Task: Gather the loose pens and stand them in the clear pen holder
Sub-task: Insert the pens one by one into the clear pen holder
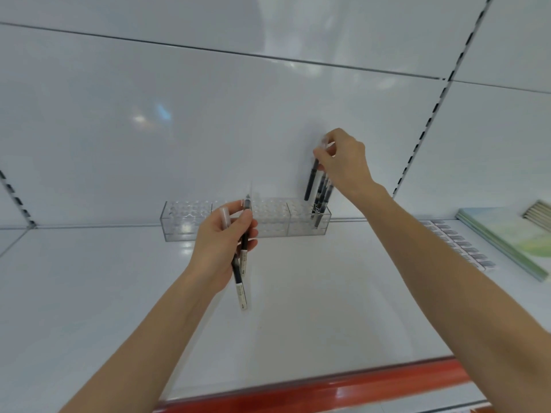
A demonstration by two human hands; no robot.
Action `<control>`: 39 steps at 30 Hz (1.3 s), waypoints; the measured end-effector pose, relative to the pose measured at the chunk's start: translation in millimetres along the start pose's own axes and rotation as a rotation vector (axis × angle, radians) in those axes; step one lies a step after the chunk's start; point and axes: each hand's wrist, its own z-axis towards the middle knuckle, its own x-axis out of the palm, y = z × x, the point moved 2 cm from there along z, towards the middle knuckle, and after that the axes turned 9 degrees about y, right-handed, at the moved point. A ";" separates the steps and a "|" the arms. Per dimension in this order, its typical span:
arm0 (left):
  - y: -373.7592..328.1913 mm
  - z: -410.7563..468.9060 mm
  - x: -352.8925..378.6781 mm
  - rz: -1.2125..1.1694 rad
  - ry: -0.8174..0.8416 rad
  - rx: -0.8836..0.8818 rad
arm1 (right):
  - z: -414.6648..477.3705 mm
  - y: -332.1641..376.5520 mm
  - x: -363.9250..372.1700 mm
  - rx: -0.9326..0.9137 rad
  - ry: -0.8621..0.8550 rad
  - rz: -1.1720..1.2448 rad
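Note:
A long clear pen holder (186, 222) with rows of round holes stands at the back of a white shelf. Several dark pens (323, 193) stand in its right end. My right hand (346, 162) is above that end and pinches the top of one dark pen (311, 180), which hangs upright over the holder. My left hand (222, 242) is in front of the holder's middle and grips a few pens (242, 281) with clear caps and white labels, their lower ends pointing toward me.
The white shelf (119, 293) has a red front edge (357, 386). At the right lie a strip of barcode labels (459, 244) and greenish notebooks (507, 236). A white back panel with slotted uprights rises behind the holder.

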 end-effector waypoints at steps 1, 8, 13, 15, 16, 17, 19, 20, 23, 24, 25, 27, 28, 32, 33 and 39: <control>0.2 -0.2 -0.3 0.002 0.002 0.002 | 1.1 -0.3 -0.1 0.004 0.008 0.001; 0.3 -2.2 -1.3 0.013 0.002 -0.012 | 5.2 -5.4 3.4 0.014 0.010 -0.053; -1.2 -2.1 -0.5 0.001 -0.003 -0.017 | 10.1 -0.5 -0.3 0.006 0.023 -0.201; -1.2 -1.6 -0.3 0.000 -0.005 -0.020 | 10.9 -0.2 -2.3 -0.002 0.035 -0.207; -1.0 -1.5 -0.1 0.000 -0.007 -0.021 | 10.5 -1.0 -2.5 -0.003 0.043 -0.192; -0.6 -1.3 0.0 0.001 -0.008 -0.020 | 9.8 -2.2 -2.0 -0.005 0.054 -0.175; 0.0 -1.3 0.3 0.002 -0.007 -0.019 | 8.1 -4.1 -1.2 -0.012 0.073 -0.151; 0.0 -1.5 0.3 0.002 -0.009 -0.019 | 7.5 -4.7 -1.0 -0.022 0.077 -0.155; -0.1 -1.1 -0.1 0.002 -0.011 -0.020 | 8.3 -5.8 0.0 -0.068 0.082 -0.214; -0.1 -0.8 -0.3 0.004 -0.012 -0.020 | 8.9 -6.1 1.0 -0.083 0.080 -0.241; 0.1 -0.6 -0.4 0.005 -0.013 -0.021 | 9.8 -7.1 2.8 -0.097 0.081 -0.270; 0.0 -0.4 -0.5 0.002 -0.017 -0.019 | 11.9 -9.3 8.1 -0.117 0.090 -0.326; 0.0 -0.4 -0.4 -0.002 -0.017 -0.019 | 12.5 -10.0 10.2 -0.127 0.087 -0.349; 0.4 -0.2 -1.7 -0.007 -0.020 -0.022 | 16.2 -13.3 11.5 -0.149 0.041 -0.421; 0.6 0.1 -2.1 -0.005 -0.022 -0.023 | 16.6 -12.7 10.3 -0.144 0.041 -0.433; 0.5 0.9 -1.5 -0.006 -0.021 -0.026 | 17.3 -11.6 4.8 -0.085 0.100 -0.459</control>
